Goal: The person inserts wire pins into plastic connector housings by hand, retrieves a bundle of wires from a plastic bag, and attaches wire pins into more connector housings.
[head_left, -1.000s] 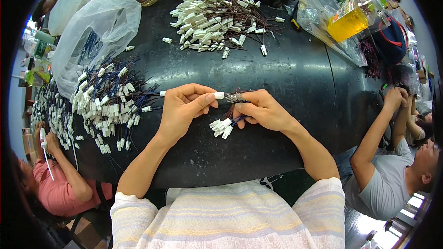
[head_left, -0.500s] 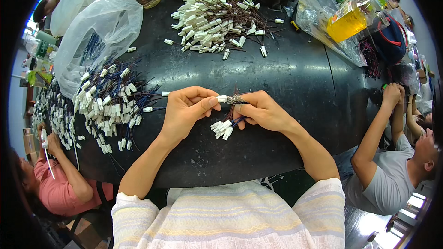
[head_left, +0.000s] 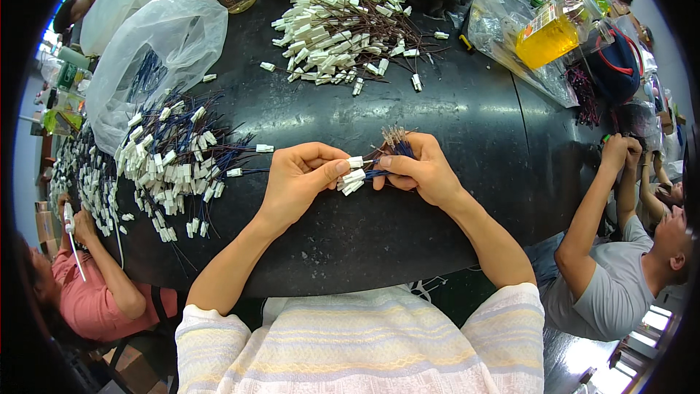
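Note:
Between thumb and forefinger my left hand [head_left: 310, 175] pinches a small white plastic connector [head_left: 355, 162]. My right hand [head_left: 426, 173] is closed around a bundle of thin dark blue and brown wires [head_left: 399, 147], whose bare tips stick up above its fingers. White connectors on the bundle's other end [head_left: 352, 182] hang towards my left fingers. Left of my hands lies a heap of white connectors with blue and brown wires [head_left: 171, 160]. A second heap, with brown wires [head_left: 339, 29], lies farther away on the black table [head_left: 437, 241].
A clear plastic bag [head_left: 171, 36] slumps behind the left heap. At the far right stand a bottle of yellow liquid [head_left: 543, 40] and a dark blue bag [head_left: 616, 62]. Co-workers sit at both sides, one in pink [head_left: 102, 284], one in grey [head_left: 605, 270].
The wire bundle in my right hand has turned: its bare tips now point up and away, and its connectors have come up next to my left fingertips. Both hands stay close together.

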Demonstrator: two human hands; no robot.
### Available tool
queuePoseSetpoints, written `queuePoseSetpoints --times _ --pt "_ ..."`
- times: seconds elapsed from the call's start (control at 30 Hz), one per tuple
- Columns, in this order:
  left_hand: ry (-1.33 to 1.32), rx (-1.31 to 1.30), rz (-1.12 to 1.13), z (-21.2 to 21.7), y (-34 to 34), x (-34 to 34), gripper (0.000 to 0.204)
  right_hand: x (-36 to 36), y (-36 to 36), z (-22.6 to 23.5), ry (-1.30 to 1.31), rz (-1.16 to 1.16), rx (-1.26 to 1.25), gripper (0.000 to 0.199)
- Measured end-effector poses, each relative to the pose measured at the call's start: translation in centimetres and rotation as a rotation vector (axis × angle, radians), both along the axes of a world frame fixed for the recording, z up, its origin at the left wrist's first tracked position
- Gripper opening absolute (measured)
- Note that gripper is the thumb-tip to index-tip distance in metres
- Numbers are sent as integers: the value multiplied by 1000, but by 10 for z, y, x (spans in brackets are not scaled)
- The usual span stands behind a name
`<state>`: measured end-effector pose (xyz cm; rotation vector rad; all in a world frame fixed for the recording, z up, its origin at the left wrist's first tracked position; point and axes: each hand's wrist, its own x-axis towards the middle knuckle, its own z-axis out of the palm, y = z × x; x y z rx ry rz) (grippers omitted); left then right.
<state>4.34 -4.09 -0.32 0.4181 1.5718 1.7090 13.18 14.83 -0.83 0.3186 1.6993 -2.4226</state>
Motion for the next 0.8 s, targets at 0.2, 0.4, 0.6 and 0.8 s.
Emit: queuePoseSetpoints --times 0.2,0.4,0.6,0.8 --pt "32 -21 -12 1 2 3 16 3 -8 4 25 -15 224 8" --pt "99 -40 -38 -5 5 6 16 3 -8 2 119 -23 343 9" --pt "238 -54 -76 1 5 -7 15 -1 -7 9 90 -1 356 9" --pt "690 -56 -28 -8 15 19 23 2 -17 7 124 -51 241 11"
